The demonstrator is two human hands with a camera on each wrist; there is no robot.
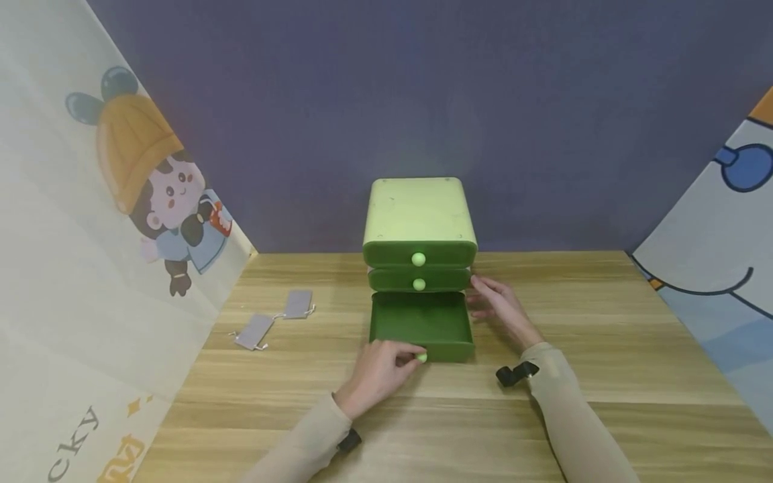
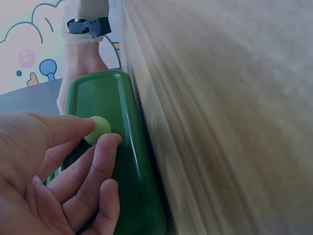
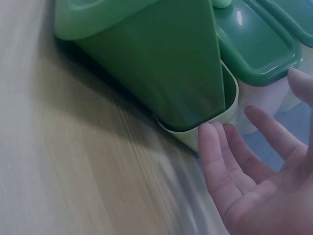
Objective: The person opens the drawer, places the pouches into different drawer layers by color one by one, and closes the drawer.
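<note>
A light green drawer cabinet (image 1: 419, 215) stands at the back middle of the wooden table (image 1: 604, 376). Its bottom dark green drawer (image 1: 421, 325) is pulled out and looks empty. My left hand (image 1: 380, 373) pinches the pale round knob (image 1: 421, 357) on that drawer's front; in the left wrist view the thumb and fingers close on the knob (image 2: 98, 129). My right hand (image 1: 498, 305) rests with straight fingers against the cabinet's right side, beside the drawer (image 3: 161, 63); its fingertips (image 3: 208, 134) touch the pale casing (image 3: 215, 125).
Two small grey drawstring pouches (image 1: 255, 331) (image 1: 298, 303) lie on the table left of the cabinet. Cartoon-printed panels stand along the left (image 1: 90, 235) and right (image 1: 718, 255) sides, with a dark wall behind. The two upper drawers (image 1: 418, 258) are pushed in.
</note>
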